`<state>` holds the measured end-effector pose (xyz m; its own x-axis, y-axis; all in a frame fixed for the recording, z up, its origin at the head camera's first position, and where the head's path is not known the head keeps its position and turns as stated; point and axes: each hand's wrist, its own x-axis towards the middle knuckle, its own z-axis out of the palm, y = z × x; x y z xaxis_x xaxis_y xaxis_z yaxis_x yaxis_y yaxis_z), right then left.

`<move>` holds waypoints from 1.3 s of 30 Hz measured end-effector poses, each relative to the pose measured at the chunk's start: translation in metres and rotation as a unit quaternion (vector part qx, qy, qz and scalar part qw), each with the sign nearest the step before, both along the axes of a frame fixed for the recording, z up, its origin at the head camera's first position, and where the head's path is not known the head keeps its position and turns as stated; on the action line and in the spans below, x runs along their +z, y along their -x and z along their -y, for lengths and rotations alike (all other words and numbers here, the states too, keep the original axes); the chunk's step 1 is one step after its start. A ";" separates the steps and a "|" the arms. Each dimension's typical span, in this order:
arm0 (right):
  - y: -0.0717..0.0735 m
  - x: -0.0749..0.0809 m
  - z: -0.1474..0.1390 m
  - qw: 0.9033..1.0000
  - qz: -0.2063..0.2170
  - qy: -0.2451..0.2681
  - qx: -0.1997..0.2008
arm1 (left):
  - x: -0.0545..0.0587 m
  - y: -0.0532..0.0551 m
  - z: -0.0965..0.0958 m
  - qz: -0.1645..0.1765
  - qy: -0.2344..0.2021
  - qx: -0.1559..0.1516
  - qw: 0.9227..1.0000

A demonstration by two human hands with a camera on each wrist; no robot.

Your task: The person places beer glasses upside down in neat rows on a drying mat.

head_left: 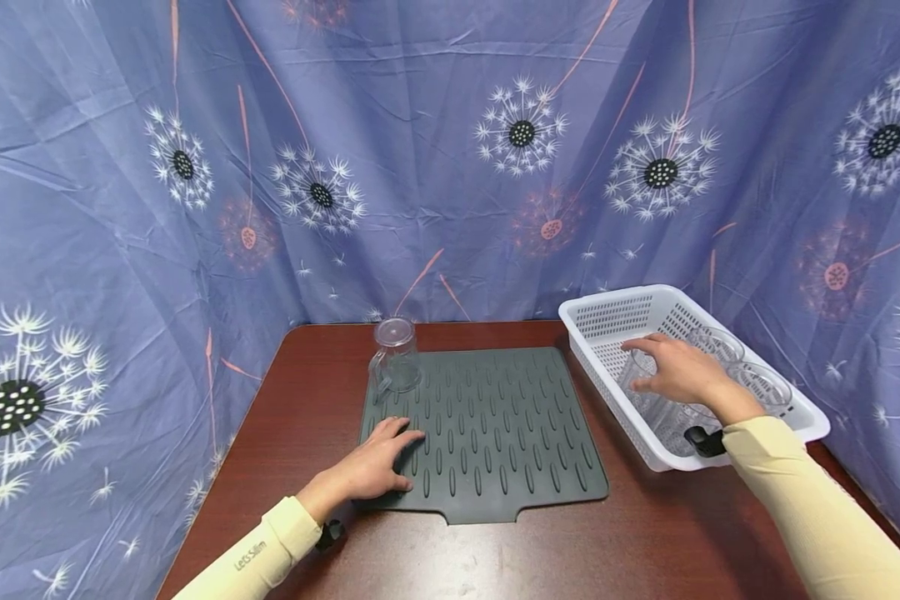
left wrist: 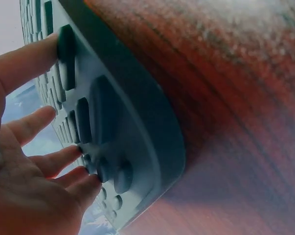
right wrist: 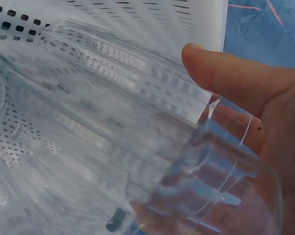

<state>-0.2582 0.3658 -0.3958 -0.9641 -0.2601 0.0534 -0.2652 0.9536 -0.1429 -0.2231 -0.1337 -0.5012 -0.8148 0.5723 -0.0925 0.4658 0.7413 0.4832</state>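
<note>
"Glasses first: where do they lie?"

"Together in my white basket, on the right side of the table. They are clear, and they lean at a slant with their rims toward my wrist."

"And your right hand?"

"Over the basket, thumb well apart from the fingers in a wide curve. From the wrist I see some of my fingers through the clear wall of a glass; whether they touch it, I can't tell."

"Your left hand?"

"Fingers loosely spread, palm down at the near left part of the dark ridged mat."

"Anything on that mat?"

"One glass mug, upside down at the far left corner, handle to the left. Behind the table hangs a blue curtain with a dandelion print."
</note>
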 end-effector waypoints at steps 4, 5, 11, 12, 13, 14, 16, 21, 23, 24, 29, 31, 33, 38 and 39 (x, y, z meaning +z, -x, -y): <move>0.001 0.000 0.000 1.000 0.005 -0.005 -0.001 | -0.001 -0.001 0.000 -0.007 0.010 0.008 1.000; 0.002 0.001 0.000 1.000 0.007 -0.006 -0.001 | -0.001 -0.001 0.000 -0.008 0.012 0.010 1.000; 0.003 0.000 -0.001 1.000 0.010 -0.007 0.003 | -0.002 -0.003 0.002 -0.013 0.015 0.016 1.000; 0.003 -0.001 -0.001 1.000 0.011 -0.007 0.004 | -0.002 -0.003 0.002 -0.014 0.015 0.015 1.000; 0.003 -0.001 -0.002 1.000 0.010 -0.007 0.004 | -0.003 -0.003 0.002 -0.015 0.015 0.015 1.000; 0.003 -0.001 -0.002 1.000 0.010 -0.007 0.004 | -0.003 -0.003 0.003 -0.015 0.015 0.014 1.000; 0.003 -0.001 -0.001 1.000 0.008 -0.007 0.003 | -0.004 -0.002 0.003 -0.015 0.013 0.013 1.000; 0.002 -0.001 -0.002 1.000 0.007 -0.007 0.002 | -0.005 -0.001 0.004 -0.009 0.020 0.005 1.000; 0.002 -0.001 -0.002 1.000 0.006 -0.007 0.003 | -0.005 -0.001 0.004 -0.009 0.026 0.001 1.000; 0.002 -0.001 -0.002 1.000 0.005 -0.006 0.004 | -0.005 -0.001 0.004 -0.008 0.027 0.000 1.000; 0.001 -0.001 -0.003 1.000 0.002 -0.001 0.002 | -0.006 0.000 0.004 -0.004 0.029 -0.002 1.000; 0.000 0.000 -0.004 1.000 -0.001 0.002 0.004 | -0.006 0.001 0.004 -0.003 0.027 -0.002 1.000; 0.000 0.000 -0.004 1.000 -0.004 0.004 0.007 | -0.006 0.001 0.005 -0.003 0.025 -0.001 1.000; 0.000 0.004 -0.004 1.000 -0.007 0.014 0.009 | -0.006 0.002 0.005 -0.010 0.021 0.001 1.000; 0.000 0.005 -0.004 1.000 -0.005 0.017 0.008 | -0.006 0.002 0.005 -0.012 0.021 0.001 1.000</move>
<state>-0.2577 0.3702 -0.3911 -0.9594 -0.2724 0.0732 -0.2812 0.9439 -0.1729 -0.2246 -0.1390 -0.5075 -0.8177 0.5675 -0.0968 0.4759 0.7610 0.4409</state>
